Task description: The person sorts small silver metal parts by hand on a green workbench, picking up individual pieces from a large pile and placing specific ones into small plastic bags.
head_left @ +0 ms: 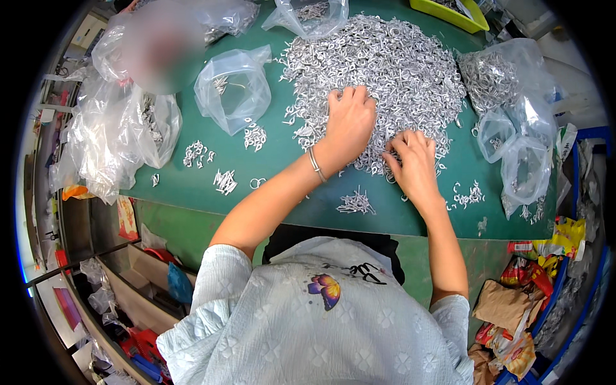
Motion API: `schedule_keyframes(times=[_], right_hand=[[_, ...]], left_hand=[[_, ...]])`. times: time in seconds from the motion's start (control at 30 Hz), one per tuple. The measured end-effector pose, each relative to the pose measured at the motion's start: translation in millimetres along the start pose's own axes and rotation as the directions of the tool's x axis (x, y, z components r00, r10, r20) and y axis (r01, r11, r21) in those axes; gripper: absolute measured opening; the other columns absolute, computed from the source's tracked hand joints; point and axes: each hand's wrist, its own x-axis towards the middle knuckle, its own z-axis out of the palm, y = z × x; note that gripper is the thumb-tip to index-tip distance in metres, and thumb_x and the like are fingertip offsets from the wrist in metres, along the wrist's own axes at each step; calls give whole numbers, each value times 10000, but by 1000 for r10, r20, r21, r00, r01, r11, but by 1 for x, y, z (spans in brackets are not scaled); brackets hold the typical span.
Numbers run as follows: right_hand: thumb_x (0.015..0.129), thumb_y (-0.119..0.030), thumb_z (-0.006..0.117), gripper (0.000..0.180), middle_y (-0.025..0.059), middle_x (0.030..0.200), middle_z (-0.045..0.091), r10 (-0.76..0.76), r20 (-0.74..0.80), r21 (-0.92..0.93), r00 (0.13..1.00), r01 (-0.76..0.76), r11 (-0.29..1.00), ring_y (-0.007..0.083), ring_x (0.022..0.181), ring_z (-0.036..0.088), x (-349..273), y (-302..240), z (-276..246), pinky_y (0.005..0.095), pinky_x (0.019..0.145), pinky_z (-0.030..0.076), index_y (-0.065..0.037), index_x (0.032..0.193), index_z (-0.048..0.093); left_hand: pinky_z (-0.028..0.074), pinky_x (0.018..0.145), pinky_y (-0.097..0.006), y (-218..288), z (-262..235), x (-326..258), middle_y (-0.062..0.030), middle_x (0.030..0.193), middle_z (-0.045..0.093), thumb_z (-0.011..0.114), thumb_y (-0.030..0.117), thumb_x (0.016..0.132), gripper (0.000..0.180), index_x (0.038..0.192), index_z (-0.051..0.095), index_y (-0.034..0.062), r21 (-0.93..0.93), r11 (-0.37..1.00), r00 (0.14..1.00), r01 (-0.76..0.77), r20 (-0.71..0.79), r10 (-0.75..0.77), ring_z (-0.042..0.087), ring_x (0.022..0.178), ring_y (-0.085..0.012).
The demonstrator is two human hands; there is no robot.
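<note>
A broad heap of small silver clasp-like metal pieces [398, 70] covers the middle of the green table [282, 186]. My left hand [351, 123], a silver bangle on its wrist, rests on the heap's near left part with its fingers curled down. What lies in those fingers is hidden. Just to its right and nearer to me, my right hand [416, 159] touches the heap's near edge, thumb and forefinger a little apart. Between my forearms lies a small pile of thin silver pins [357, 202]. Some loose clasp-like pieces [471, 194] lie right of my right wrist.
An open clear bag [234, 90] stands left of the heap, near small piles of metal parts [197, 154]. Filled plastic bags [106, 138] crowd the left end; more bags [523, 128] line the right. A yellow tray [452, 16] sits at the far edge. Drawers [138, 282] stand lower left.
</note>
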Motion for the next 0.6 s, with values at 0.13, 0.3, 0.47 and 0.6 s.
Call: schedule_keyframes(times=[0.13,0.3,0.47,0.6], right_hand=[[735,-146,742,174,66,901,542,17,-16,16,1000,-17,1000,254,920,504,2,2,-2,386,808,355,-62,841,633],[752,-120,716,147,79,878,565,-19,-22,-30,1000,18,999,256,911,515,4,-9,9,384,812,356,-43,832,620],[804,-57,659,72,104,789,587,127,-55,176,990,-116,978,280,801,557,6,11,-3,387,765,406,-20,832,603],[884,23,568,79,83,811,660,439,-42,578,897,-337,743,102,729,621,3,30,-12,251,581,449,25,939,626]], left_hand=[[348,847,-421,-1,-2,-4,-54,938,535,674,90,779,105,861,610,79,-57,998,999,0,-37,-2,521,953,-230],[363,822,-379,-2,-11,-11,-41,915,582,659,47,807,98,867,586,75,-429,897,977,106,-121,-174,561,903,-236],[385,778,-343,-9,-30,-30,-68,896,606,660,17,810,112,887,588,56,-420,898,982,129,-73,-175,583,850,-250],[398,738,-337,-23,-27,-38,-84,857,607,670,20,805,124,896,590,44,-390,912,981,123,-90,-171,590,794,-253]])
